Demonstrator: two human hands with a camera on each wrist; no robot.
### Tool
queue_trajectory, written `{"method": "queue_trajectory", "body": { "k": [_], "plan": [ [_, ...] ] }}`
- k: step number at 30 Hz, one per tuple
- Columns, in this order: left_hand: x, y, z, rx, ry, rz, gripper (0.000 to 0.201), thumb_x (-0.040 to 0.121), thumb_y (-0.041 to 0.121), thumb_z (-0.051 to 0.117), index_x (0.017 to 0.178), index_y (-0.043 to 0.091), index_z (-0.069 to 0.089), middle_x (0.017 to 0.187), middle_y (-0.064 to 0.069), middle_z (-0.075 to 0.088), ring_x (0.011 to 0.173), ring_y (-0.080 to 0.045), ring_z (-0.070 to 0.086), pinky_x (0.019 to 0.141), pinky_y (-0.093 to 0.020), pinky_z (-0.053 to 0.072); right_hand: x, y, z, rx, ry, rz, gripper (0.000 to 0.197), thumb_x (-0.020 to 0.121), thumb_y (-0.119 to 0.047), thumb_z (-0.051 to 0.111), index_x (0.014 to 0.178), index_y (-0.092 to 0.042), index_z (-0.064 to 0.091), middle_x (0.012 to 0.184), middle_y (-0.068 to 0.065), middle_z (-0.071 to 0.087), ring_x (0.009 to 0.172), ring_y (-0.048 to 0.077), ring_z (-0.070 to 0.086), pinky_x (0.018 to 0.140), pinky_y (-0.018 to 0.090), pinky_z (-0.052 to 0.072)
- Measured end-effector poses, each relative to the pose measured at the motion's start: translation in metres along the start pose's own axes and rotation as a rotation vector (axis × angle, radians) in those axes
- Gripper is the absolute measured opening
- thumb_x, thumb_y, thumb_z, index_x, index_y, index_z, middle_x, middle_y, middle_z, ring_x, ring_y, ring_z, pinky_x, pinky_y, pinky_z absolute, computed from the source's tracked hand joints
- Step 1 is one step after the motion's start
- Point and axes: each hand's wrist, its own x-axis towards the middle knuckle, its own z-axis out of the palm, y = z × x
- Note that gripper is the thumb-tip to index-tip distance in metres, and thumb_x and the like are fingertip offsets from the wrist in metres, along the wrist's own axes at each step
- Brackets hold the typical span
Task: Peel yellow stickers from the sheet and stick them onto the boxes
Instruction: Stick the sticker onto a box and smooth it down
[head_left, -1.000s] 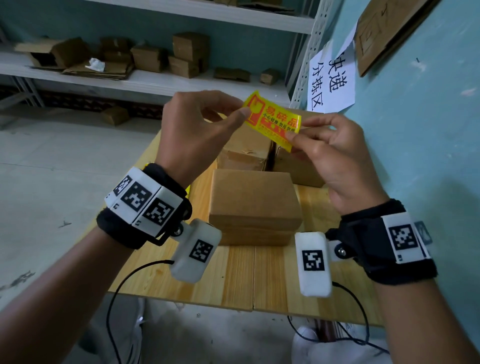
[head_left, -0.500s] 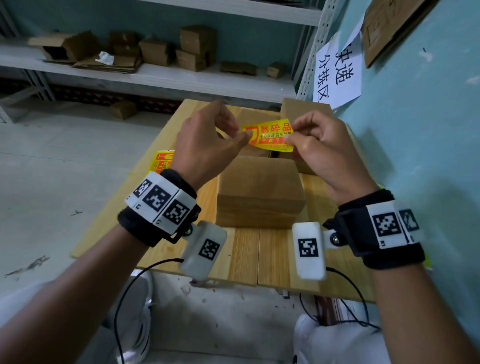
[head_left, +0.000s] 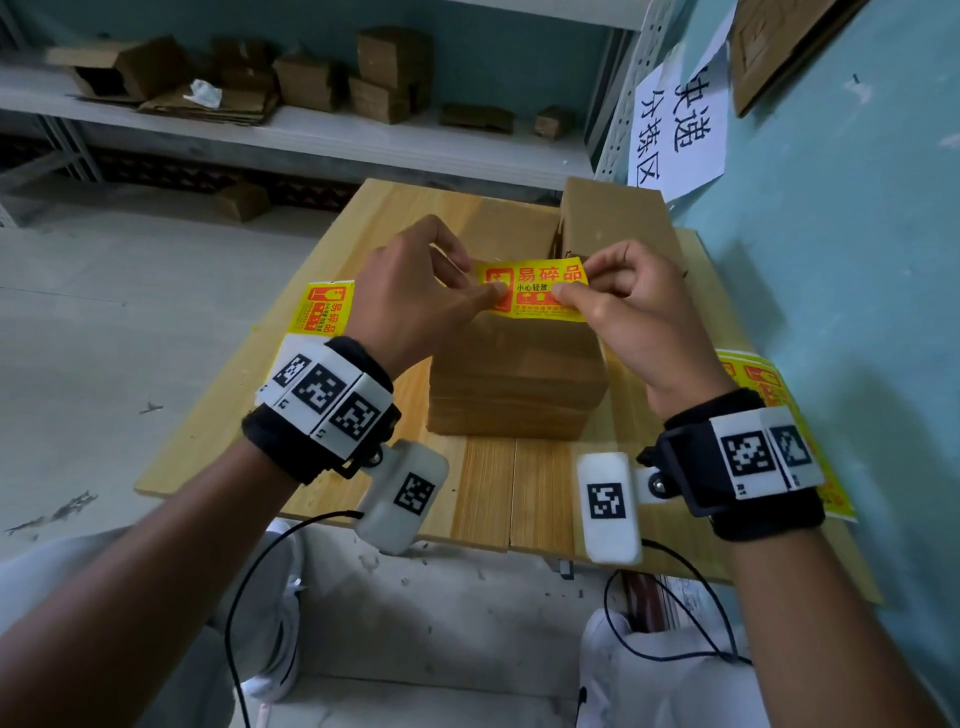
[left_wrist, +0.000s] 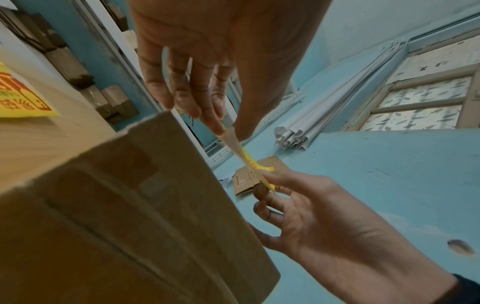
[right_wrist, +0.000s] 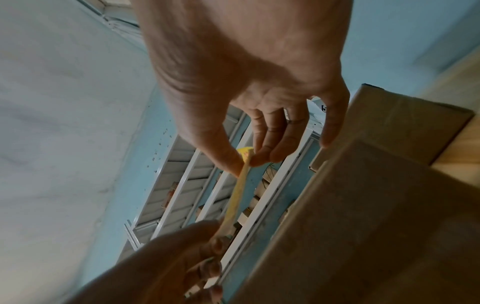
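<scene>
A yellow sticker (head_left: 535, 287) with red print hangs stretched between my two hands, just above the far edge of the nearest cardboard box (head_left: 517, 379). My left hand (head_left: 415, 296) pinches its left end between thumb and forefinger. My right hand (head_left: 618, 301) pinches the right end the same way. The left wrist view shows the sticker (left_wrist: 239, 148) edge-on between both pinches, beside the box (left_wrist: 124, 216). In the right wrist view the sticker (right_wrist: 239, 185) is a thin yellow strip. A yellow sticker sheet (head_left: 322, 309) lies at the table's left edge.
Two more cardboard boxes (head_left: 613, 218) stand behind the near one on the wooden table (head_left: 483, 493). Another yellow sticker sheet (head_left: 763, 389) lies at the table's right edge, against the blue wall. A shelf with several small boxes (head_left: 311, 78) runs along the back.
Both hands have lowered the sticker from chest height toward the near box's top. It has turned from tilted to level, print facing up.
</scene>
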Motion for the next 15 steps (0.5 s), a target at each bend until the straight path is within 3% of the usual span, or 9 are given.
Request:
{"method": "queue_trajectory", "body": {
  "k": [5, 8, 10, 12, 15],
  "plan": [
    [0.003, -0.001, 0.005, -0.029, -0.022, -0.027, 0.035, 0.074, 0.037, 0.081, 0.093, 0.016, 0.06, 0.077, 0.007, 0.067, 0.072, -0.006, 0.064, 0.065, -0.031, 0.055, -0.001, 0.007, 0.003, -0.06, 0.017, -0.009, 0.035, 0.079, -0.027, 0.081, 0.099, -0.019, 0.054, 0.092, 0.001, 0.07, 0.08, 0.011, 0.066, 0.067, 0.022, 0.05],
    [0.004, -0.002, 0.007, -0.077, -0.041, -0.074, 0.037, 0.073, 0.037, 0.081, 0.094, 0.015, 0.06, 0.078, 0.004, 0.069, 0.076, -0.011, 0.068, 0.065, -0.03, 0.055, -0.002, 0.009, 0.008, -0.058, 0.032, -0.005, 0.036, 0.078, -0.028, 0.081, 0.101, -0.017, 0.055, 0.091, 0.004, 0.071, 0.08, 0.014, 0.067, 0.069, 0.025, 0.052],
    [0.005, -0.001, 0.007, -0.11, -0.061, -0.098, 0.039, 0.072, 0.037, 0.082, 0.095, 0.014, 0.061, 0.078, 0.002, 0.069, 0.076, -0.013, 0.069, 0.065, -0.031, 0.055, -0.002, 0.011, 0.011, -0.06, 0.028, -0.006, 0.036, 0.079, -0.027, 0.081, 0.102, -0.017, 0.055, 0.088, 0.003, 0.071, 0.075, 0.011, 0.065, 0.064, 0.019, 0.051],
    [0.005, 0.0, 0.007, -0.135, -0.077, -0.113, 0.039, 0.072, 0.034, 0.082, 0.097, 0.013, 0.061, 0.079, -0.001, 0.07, 0.079, -0.016, 0.07, 0.07, -0.038, 0.058, -0.002, 0.013, 0.014, -0.074, 0.018, -0.012, 0.035, 0.08, -0.028, 0.08, 0.102, -0.018, 0.055, 0.086, 0.0, 0.07, 0.073, 0.007, 0.065, 0.059, 0.015, 0.049],
    [0.005, 0.002, 0.008, -0.149, -0.08, -0.125, 0.037, 0.072, 0.032, 0.082, 0.097, 0.013, 0.062, 0.08, -0.002, 0.071, 0.08, -0.017, 0.07, 0.077, -0.047, 0.058, -0.003, 0.016, 0.017, -0.101, 0.016, -0.02, 0.034, 0.08, -0.03, 0.08, 0.102, -0.02, 0.056, 0.082, -0.005, 0.07, 0.071, 0.003, 0.064, 0.062, 0.017, 0.05]
  ]
}}
